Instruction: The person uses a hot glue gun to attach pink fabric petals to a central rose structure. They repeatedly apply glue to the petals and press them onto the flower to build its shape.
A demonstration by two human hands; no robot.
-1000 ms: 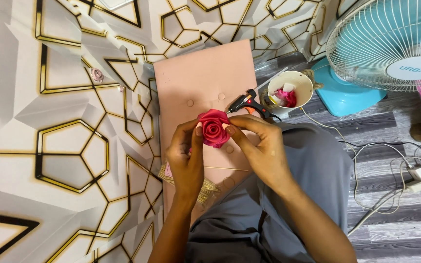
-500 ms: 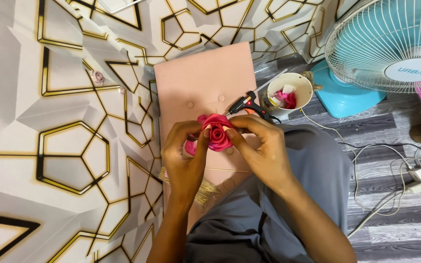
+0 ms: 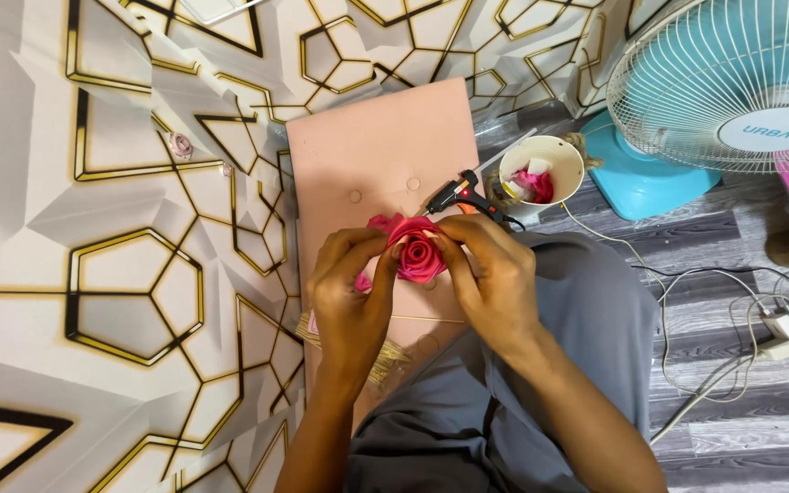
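- Here, both hands meet over a pink board that lies on the patterned floor covering and partly across the person's lap.
- The left hand curls closed around the left side of a pink ribbon rose, thumb and fingertips pinching its outer petals.
- The right hand closes on the rose's right side, fingers pressed against the folds.
- The rose sits between the 2 hands, just above the board's lower half, its spiral centre facing the camera.
- A black and orange glue gun lies at the board's right edge, just beyond the right hand.
- A white cup holding pink scraps stands beside the gun.
- A turquoise fan stands to the right, with white cables trailing over the grey wood floor.
- A bundle of thin golden wire lies under the left wrist.
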